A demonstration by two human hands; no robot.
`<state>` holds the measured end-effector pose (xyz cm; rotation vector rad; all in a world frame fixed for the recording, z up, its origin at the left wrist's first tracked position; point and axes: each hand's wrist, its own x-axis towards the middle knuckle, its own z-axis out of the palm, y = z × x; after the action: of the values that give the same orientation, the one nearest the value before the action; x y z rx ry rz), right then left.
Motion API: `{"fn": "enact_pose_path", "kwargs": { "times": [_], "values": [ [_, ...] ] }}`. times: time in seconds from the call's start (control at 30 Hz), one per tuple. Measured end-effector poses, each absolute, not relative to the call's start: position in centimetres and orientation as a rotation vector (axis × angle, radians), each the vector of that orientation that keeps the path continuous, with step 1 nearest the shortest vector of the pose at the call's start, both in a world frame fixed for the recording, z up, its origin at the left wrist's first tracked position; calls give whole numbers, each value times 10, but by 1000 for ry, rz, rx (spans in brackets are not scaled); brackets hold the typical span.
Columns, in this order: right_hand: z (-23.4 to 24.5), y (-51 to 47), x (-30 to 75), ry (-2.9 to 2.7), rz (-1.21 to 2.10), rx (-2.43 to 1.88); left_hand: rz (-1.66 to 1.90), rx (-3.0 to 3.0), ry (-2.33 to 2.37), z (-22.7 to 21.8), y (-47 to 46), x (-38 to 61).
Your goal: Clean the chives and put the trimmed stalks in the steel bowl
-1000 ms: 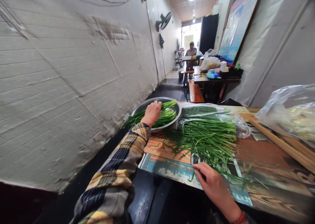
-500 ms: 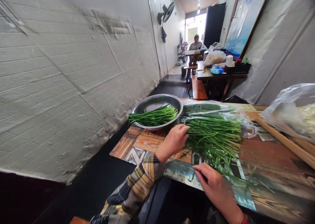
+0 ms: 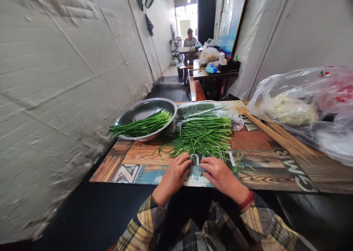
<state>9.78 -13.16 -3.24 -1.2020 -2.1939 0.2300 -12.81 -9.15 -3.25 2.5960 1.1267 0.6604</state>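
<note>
A pile of long green garlic chives [image 3: 204,133] lies on the wood-patterned table in the head view, white-green ends to the right, leafy tips loose toward me. My left hand [image 3: 176,170] is at the pile's near edge with its fingers curled together. Facing it, a short gap away, my right hand [image 3: 220,175] is also closed, fingertips bent toward the thumb. Bits of green show by both sets of fingertips; what they pinch is mostly hidden. A metal bowl [image 3: 132,111] at the left holds a bundle of chives [image 3: 146,125], its leaf ends hanging over the rim.
Behind the pile lies a clear plastic bag [image 3: 206,111] with more greens. Bamboo sticks [image 3: 278,137] and a plastic bag of pale food [image 3: 292,109] are at the right. A white wall [image 3: 68,96] runs along the left. Farther back, a person [image 3: 189,41] sits at another table.
My left hand has come away from beside the bowl to the pile's near edge, closer to my right hand. The view has turned right, showing more of the bags.
</note>
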Motion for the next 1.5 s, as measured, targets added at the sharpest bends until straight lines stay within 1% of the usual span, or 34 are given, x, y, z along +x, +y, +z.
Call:
{"fn": "enact_pose_path", "kwargs": {
  "times": [0.17, 0.27, 0.33, 0.53, 0.63, 0.73, 0.87, 0.97, 1.1, 1.23, 1.37, 1.43, 1.5],
  "values": [
    [-18, -118, 149, -1993, 155, -1233, 675, 2567, 1516, -14, -82, -126],
    [-7, -102, 162, -1937, 137, -1234, 744, 2530, 1592, -1, -69, -116],
    [-2, -87, 161, -1924, 140, -1209, 730, 2531, 1595, 3, -59, -103],
    [2, -34, 144, -1907, -16, -1125, 563, 2569, 1771, -1, -29, -62],
    [-1, -14, 145, -1814, -111, -1092, 481, 2566, 1822, -7, -17, -54],
    [-6, -4, 151, -1707, -156, -1090, 491, 2551, 1778, -6, -9, -51],
    [-4, -7, 158, -1689, -207, -1070, 718, 2509, 1636, 8, -2, -40],
    [4, -17, 157, -1790, -246, -1080, 816, 2527, 1438, 16, 1, -24],
    [8, -22, 148, -1987, -142, -1161, 950, 2423, 1255, 10, 2, -14],
    [0, -19, 143, -1946, -13, -1164, 1167, 2135, 1144, 3, 2, -17],
    [-6, -17, 143, -1706, 144, -1214, 1259, 1616, 1026, 4, 4, -20],
    [-8, -17, 144, -1613, 229, -1256, 1300, 1325, 1024, 6, 5, -22],
    [-8, -18, 144, -1576, 275, -1271, 1298, 1157, 1035, 6, 6, -24]
  ]
}}
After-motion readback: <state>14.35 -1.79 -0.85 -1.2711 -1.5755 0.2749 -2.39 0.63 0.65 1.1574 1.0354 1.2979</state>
